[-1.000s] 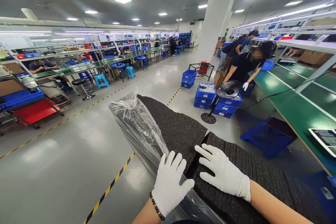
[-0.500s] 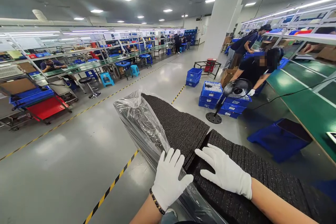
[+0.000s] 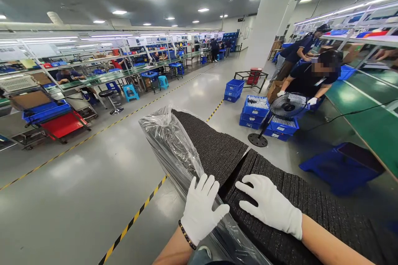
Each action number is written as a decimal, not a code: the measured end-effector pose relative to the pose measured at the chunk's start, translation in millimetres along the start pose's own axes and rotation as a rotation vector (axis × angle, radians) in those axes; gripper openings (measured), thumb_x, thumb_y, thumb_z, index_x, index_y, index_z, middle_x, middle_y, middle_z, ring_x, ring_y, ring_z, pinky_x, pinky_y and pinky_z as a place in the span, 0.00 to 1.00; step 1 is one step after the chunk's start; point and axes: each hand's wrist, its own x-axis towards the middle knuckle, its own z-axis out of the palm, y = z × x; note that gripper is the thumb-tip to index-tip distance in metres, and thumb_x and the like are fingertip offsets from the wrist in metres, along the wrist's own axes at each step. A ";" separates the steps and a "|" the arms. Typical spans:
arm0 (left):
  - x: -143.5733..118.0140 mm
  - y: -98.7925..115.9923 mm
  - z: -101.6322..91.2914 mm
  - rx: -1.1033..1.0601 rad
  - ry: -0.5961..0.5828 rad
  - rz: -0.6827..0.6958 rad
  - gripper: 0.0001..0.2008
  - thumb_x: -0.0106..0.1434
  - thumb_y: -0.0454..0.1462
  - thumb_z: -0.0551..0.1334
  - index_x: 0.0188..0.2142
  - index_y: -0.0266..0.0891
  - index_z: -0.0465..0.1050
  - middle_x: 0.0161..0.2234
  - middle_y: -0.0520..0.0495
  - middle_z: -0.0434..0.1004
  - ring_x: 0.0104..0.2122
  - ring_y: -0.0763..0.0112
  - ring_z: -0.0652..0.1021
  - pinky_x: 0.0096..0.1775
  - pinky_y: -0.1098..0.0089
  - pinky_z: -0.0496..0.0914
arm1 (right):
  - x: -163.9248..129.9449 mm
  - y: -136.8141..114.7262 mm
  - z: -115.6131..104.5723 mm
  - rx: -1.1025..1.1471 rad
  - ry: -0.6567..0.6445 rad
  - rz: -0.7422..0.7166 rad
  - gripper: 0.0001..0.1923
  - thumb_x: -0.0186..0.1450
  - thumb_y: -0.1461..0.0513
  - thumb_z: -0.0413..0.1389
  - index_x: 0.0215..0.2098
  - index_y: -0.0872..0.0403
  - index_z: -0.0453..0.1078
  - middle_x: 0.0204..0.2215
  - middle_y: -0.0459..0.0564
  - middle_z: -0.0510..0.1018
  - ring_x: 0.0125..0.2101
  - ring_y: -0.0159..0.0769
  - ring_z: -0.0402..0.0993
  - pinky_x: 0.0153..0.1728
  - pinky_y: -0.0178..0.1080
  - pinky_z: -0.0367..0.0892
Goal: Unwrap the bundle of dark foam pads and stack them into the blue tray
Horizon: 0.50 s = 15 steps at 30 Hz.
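Observation:
A long stack of thin black foam sheets (image 3: 208,145) stands on edge in front of me, partly inside a clear plastic bag (image 3: 169,140). My left hand (image 3: 202,209), in a white glove, presses flat against the bag-covered left side of the stack. My right hand (image 3: 270,205), also gloved, lies spread on top of the nearer part of the stack (image 3: 311,207). A gap splits the stack between my two hands. Neither hand closes around anything.
A standing fan (image 3: 287,107) and stacked blue crates (image 3: 255,109) sit ahead on the grey floor. A co-worker (image 3: 314,80) bends over them beside a green workbench (image 3: 367,120). A blue bin (image 3: 342,165) lies at right. Yellow-black floor tape (image 3: 137,215) runs at left.
The view has shifted slightly to the left and the stack sits a little lower. Both hands stay on the stack almost where they were. The co-worker has leaned further over the crates.

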 end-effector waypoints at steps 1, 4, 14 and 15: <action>0.5 -0.7 -0.5 0.007 -0.008 0.007 0.28 0.65 0.55 0.53 0.56 0.41 0.69 0.58 0.46 0.71 0.58 0.55 0.70 0.56 0.48 0.65 | -0.2 -0.2 0.3 -0.004 0.001 0.003 0.18 0.66 0.51 0.51 0.44 0.54 0.74 0.39 0.56 0.75 0.38 0.42 0.71 0.38 0.46 0.69; 1.6 -3.3 -1.7 0.025 -0.004 0.023 0.28 0.66 0.55 0.53 0.56 0.40 0.69 0.58 0.45 0.71 0.57 0.55 0.70 0.55 0.49 0.66 | -1.0 0.3 1.5 -0.011 0.001 0.001 0.17 0.67 0.52 0.51 0.45 0.53 0.73 0.41 0.55 0.76 0.39 0.42 0.71 0.40 0.46 0.68; 5.1 -15.6 0.5 0.018 0.013 0.045 0.27 0.65 0.53 0.54 0.56 0.41 0.69 0.57 0.44 0.72 0.57 0.56 0.71 0.57 0.49 0.64 | 15.8 -9.9 -3.7 -0.084 -0.144 0.034 0.13 0.65 0.54 0.51 0.36 0.53 0.73 0.44 0.53 0.78 0.36 0.45 0.70 0.33 0.47 0.65; 5.6 -17.2 0.8 0.015 0.023 0.043 0.27 0.65 0.53 0.54 0.56 0.41 0.69 0.57 0.44 0.72 0.56 0.56 0.71 0.57 0.49 0.64 | 17.5 -10.6 -3.3 -0.088 -0.147 0.036 0.13 0.65 0.54 0.51 0.35 0.53 0.73 0.45 0.54 0.78 0.37 0.46 0.70 0.34 0.47 0.65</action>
